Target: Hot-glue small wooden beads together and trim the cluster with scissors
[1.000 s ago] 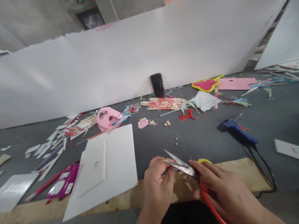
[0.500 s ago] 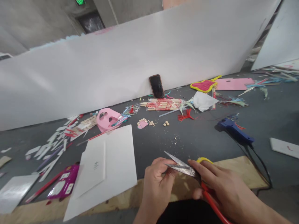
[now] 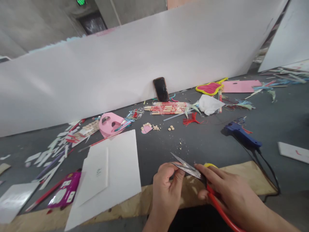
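Note:
The red-handled scissors (image 3: 190, 170) are in my right hand (image 3: 231, 190), which is closed around the handles. Their blades stand a little apart and point to the upper left. My left hand (image 3: 166, 190) is closed in a pinch right at the blades, thumb and forefinger touching or nearly touching the lower blade. A tiny pale bit shows between the blades; what the left fingers hold is too small to name. Beyond the tips lie pale crumbs (image 3: 180, 144), small beige pieces (image 3: 171, 128), and a pink piece (image 3: 146, 129) edged with similar bits.
White sheets (image 3: 123, 161) lie left of my hands, with a purple packet (image 3: 66, 190) beside them. A blue glue gun (image 3: 243, 134) and its cord lie at right. Behind are wrapped sticks (image 3: 167, 108), a phone (image 3: 161, 89) and a white upright board (image 3: 120, 67). Brown paper (image 3: 248, 177) lines the front edge.
The scissor blades have come closer together. My left hand has shifted slightly right and its pinch has turned a little at the blades. The things on the table have stayed put.

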Action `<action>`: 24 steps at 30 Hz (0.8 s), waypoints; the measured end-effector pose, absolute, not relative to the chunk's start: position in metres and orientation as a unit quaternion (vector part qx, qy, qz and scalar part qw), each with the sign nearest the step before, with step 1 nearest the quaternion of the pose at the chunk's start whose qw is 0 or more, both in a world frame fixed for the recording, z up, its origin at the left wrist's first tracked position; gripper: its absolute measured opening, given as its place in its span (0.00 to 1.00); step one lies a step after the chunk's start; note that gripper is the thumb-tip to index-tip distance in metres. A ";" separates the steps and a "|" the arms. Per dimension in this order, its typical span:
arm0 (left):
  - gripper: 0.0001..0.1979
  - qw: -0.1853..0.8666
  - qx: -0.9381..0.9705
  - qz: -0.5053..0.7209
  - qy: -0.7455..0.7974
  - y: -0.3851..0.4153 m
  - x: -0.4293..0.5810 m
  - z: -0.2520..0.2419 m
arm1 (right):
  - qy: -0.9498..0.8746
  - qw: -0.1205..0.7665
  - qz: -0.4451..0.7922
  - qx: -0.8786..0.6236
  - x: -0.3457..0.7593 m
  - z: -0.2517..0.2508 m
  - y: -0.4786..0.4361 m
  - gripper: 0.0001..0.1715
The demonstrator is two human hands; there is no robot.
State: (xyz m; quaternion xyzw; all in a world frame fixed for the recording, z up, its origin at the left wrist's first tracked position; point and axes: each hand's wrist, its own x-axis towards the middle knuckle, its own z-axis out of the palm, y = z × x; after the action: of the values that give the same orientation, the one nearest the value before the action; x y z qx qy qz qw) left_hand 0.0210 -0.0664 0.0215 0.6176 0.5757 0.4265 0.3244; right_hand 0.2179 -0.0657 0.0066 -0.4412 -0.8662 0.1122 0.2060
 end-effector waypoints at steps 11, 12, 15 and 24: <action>0.10 0.421 0.592 0.416 0.547 -0.064 0.015 0.032 | -0.889 0.171 0.068 -0.420 0.219 0.017 -0.062 0.35; 0.10 0.437 0.586 0.412 0.544 -0.064 0.015 0.034 | -0.891 0.173 0.067 -0.414 0.219 0.018 -0.062 0.33; 0.12 0.464 0.574 0.410 0.536 -0.063 0.014 0.037 | -0.895 0.186 0.074 -0.399 0.218 0.018 -0.062 0.26; 0.13 0.415 0.590 0.410 0.558 -0.065 0.017 0.033 | -0.886 0.180 0.100 -0.415 0.213 0.016 -0.061 0.24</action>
State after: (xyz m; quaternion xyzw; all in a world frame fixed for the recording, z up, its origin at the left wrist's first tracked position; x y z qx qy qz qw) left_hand 0.0170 -0.0649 0.0331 0.5905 0.5577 0.4097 0.4153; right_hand 0.2133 -0.0610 0.0160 -0.4146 -0.8864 0.0996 0.1800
